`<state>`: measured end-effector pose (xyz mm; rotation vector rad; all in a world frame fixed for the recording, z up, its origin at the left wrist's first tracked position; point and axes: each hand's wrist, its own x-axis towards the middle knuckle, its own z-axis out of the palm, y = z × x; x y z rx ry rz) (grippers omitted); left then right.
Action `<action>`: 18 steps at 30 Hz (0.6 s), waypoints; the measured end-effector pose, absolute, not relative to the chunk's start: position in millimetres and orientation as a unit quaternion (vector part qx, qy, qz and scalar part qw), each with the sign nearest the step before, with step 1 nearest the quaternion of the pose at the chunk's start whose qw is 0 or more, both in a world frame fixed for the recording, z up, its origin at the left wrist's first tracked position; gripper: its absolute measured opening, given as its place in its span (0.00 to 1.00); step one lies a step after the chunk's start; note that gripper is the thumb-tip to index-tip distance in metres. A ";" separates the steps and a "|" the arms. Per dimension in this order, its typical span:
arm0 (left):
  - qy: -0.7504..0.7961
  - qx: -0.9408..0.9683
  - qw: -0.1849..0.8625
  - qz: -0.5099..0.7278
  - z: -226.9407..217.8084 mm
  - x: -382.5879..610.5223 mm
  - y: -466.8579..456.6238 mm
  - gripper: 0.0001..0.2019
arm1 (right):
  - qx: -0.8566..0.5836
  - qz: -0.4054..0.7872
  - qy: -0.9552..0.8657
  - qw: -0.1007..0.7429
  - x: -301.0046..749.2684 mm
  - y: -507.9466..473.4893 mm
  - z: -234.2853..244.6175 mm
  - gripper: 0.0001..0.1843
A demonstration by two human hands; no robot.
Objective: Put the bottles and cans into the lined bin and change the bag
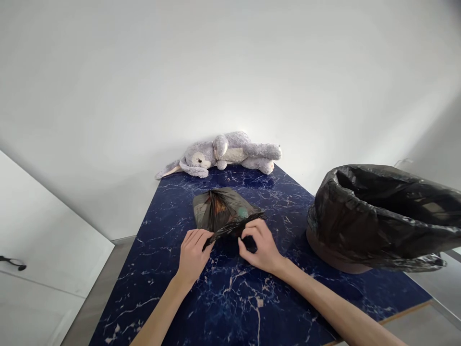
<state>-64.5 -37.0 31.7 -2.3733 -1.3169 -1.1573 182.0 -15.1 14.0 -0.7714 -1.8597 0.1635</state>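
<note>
A filled black plastic bag [219, 209] lies on the dark blue marbled table [234, 298], its gathered neck stretched toward me. My left hand [192, 254] pinches one end of that twisted neck. My right hand [259, 245] is closed on the other end, fingers curled around the black plastic. Both hands rest low over the tabletop, just in front of the bag.
A brown bin lined with a black plastic liner [382, 216] stands at the right of the table. A grey plush rabbit [223, 154] lies at the far edge against the white wall. A white cabinet door with a dark handle [12, 262] is at the left.
</note>
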 end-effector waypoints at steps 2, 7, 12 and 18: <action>-0.459 -0.782 0.037 -0.420 33.2 -61.8 -39.4 0.08 | -0.291 0.054 -0.834 0.465 175.9 -18.0 11.9 0.13; -0.536 -0.696 -0.139 -0.456 43.4 -53.4 -47.8 0.16 | -0.379 0.035 -0.823 0.422 173.3 -9.2 4.9 0.22; -0.581 -0.603 -0.176 -0.518 50.6 -50.0 -49.0 0.21 | -0.350 0.019 -0.810 0.471 179.7 -6.2 7.9 0.02; -0.599 -0.544 -0.139 -0.570 58.3 -59.6 -41.5 0.23 | -0.312 0.013 -0.798 0.516 180.9 -8.4 14.5 0.02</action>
